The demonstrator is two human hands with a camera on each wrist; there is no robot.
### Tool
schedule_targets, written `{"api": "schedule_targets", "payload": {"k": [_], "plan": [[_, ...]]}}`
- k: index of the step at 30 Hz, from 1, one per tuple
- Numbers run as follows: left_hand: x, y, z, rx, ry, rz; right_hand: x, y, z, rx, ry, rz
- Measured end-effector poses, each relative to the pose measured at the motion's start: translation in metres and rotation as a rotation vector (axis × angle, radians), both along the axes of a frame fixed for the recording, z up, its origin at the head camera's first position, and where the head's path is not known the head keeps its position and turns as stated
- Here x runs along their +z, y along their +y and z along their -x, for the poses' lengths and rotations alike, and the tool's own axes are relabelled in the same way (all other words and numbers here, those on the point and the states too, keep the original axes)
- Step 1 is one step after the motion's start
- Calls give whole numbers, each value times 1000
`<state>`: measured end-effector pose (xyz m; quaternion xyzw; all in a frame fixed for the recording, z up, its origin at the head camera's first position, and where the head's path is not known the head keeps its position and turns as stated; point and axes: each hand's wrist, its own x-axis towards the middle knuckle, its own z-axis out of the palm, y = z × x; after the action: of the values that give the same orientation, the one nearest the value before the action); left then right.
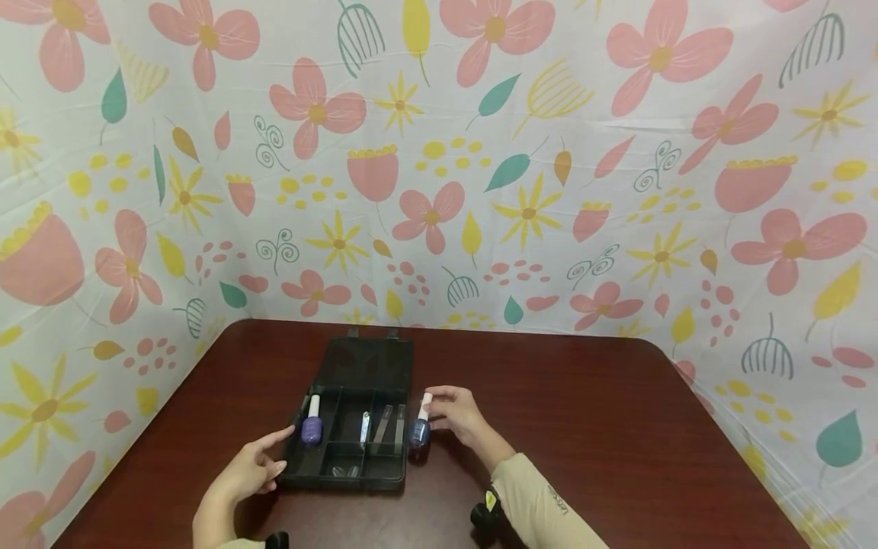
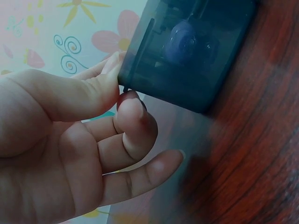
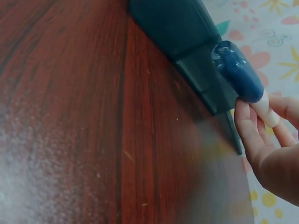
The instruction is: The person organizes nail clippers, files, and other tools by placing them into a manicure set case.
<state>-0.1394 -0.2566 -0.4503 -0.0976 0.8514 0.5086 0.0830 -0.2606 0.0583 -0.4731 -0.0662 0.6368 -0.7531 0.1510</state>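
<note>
My right hand (image 1: 461, 415) pinches the white cap of a dark blue nail polish bottle (image 1: 420, 435), just off the right side of a dark, see-through compartment box (image 1: 370, 483). In the right wrist view the same nail polish (image 3: 240, 74) tilts away from the fingertips. With thumb and fingers my left hand (image 1: 248, 467) grips the box's left edge; the left wrist view shows them at its corner. Inside the box, a purple nail polish (image 1: 312, 431) leans in the left compartment. A nail clipper (image 1: 365, 428) and two slim metal tools (image 1: 382, 424) lie in the compartments to its right.
The box's lid (image 1: 366, 362) lies folded back behind it. Small clear pieces (image 1: 345, 472) sit in a front compartment. Everything stands on a dark red-brown table (image 1: 549, 427), with a flower-printed cloth (image 1: 439, 152) hanging behind and at the sides.
</note>
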Motion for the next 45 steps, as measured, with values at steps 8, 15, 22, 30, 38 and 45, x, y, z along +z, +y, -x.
{"api": "schedule_targets", "payload": {"k": [8,15,22,30,38,45], "plan": [[0,0,1,20,-7,0,2,0,1,-22,-18,-5],[-1,1,0,33,-21,-6,6,-2,0,-41,-60,67],[-3,-1,-1,7,2,-14,9,-7,-1,-72,-98,113],[-3,-1,1,17,0,-14,20,-19,-8,-112,-97,172],[-4,-4,2,-13,-3,-21,23,-35,-12,-119,-115,142],[-4,-4,1,-10,-5,-18,26,-53,-20,-93,-123,138]]}}
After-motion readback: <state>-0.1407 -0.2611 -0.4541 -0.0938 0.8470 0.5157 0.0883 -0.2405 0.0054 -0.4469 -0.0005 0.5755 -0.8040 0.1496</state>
